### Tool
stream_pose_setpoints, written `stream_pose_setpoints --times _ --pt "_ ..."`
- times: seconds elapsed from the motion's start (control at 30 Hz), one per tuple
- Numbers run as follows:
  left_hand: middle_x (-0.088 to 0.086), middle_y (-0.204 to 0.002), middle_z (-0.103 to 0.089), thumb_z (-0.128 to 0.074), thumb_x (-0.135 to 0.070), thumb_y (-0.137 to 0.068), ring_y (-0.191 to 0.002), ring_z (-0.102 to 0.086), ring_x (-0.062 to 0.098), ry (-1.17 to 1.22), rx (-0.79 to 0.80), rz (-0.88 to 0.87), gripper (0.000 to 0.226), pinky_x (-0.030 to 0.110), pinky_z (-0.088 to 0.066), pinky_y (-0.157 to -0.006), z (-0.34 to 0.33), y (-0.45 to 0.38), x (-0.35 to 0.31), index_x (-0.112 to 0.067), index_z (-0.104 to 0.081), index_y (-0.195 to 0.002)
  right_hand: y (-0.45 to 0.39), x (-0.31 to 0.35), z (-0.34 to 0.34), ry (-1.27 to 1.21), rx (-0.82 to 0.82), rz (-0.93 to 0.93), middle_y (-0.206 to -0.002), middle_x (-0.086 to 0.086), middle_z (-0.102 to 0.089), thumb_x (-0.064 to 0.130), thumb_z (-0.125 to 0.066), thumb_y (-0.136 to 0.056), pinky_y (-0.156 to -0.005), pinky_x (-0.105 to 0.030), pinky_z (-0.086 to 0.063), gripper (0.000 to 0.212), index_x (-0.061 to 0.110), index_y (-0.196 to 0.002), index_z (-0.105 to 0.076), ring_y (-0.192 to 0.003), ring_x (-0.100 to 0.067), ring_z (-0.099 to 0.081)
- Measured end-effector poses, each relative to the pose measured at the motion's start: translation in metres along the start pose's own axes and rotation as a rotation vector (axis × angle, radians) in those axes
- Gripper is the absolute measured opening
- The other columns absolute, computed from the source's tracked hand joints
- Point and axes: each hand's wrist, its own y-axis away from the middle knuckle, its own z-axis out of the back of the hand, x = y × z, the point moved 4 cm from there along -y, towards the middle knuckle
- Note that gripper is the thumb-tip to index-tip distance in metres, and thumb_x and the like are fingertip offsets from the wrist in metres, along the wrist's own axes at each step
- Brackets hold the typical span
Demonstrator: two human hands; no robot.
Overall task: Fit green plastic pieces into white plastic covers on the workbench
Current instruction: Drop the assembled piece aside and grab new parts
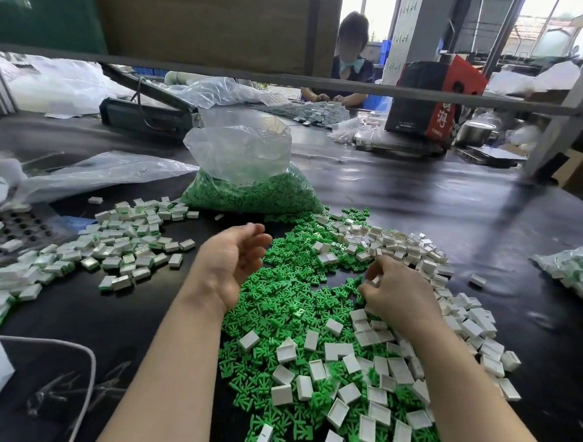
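A wide heap of small green plastic pieces (290, 288) covers the black workbench in front of me, with several empty white covers (344, 352) scattered over it and piled to the right. My left hand (234, 258) hovers above the heap's left edge, palm turned inward, fingers loosely curled and holding nothing. My right hand (391, 287) reaches down into the heap with its fingertips curled at the green pieces; what they pinch is hidden. A pile of covers with green pieces fitted (123, 242) lies to the left.
A clear bag of green pieces (251, 188) stands behind the heap. Another bag of parts (575, 266) lies at the right edge. A perforated tray (9, 236) sits at far left, a white cable (74, 348) at lower left. Another person (349, 55) works across the bench.
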Motion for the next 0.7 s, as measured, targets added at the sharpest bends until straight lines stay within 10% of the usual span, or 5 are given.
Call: stream_pose_setpoints --times 0.27,0.5,0.7 --pt "0.006 -0.085 -0.072 -0.06 -0.015 -0.094 -0.071 -0.066 0.015 -0.377 0.361 0.026 0.012 0.021 -0.054 -0.061 -0.05 0.018 0.025 -0.008 -0.069 -0.099 0.012 0.046 0.006 -0.688 -0.044 0.346 -0.077 0.003 -0.068 0.021 -0.078 -0.081 -0.055 -0.022 -0.051 0.016 0.025 -0.092 -0.066 -0.061 -0.004 -0.061" --pt "0.004 -0.073 -0.073 -0.071 -0.007 -0.086 -0.066 -0.067 0.011 -0.488 0.255 -0.149 0.006 0.018 -0.054 -0.061 -0.041 0.016 0.016 -0.012 -0.074 -0.087 0.012 0.049 -0.002 -0.625 -0.024 0.352 -0.082 0.008 -0.061 0.025 -0.08 -0.077 -0.056 -0.013 -0.039 0.035 0.029 -0.108 -0.063 -0.058 0.005 -0.051" --pt "-0.001 -0.071 -0.069 -0.078 0.001 -0.075 -0.067 -0.064 0.009 -0.497 0.262 -0.221 0.017 0.019 -0.052 -0.062 -0.035 0.015 0.009 -0.014 -0.074 -0.084 0.012 0.047 -0.02 -0.122 0.181 0.336 -0.105 0.008 -0.057 0.038 -0.069 -0.087 -0.085 -0.03 -0.044 0.028 0.034 -0.114 -0.066 -0.1 -0.011 -0.051"
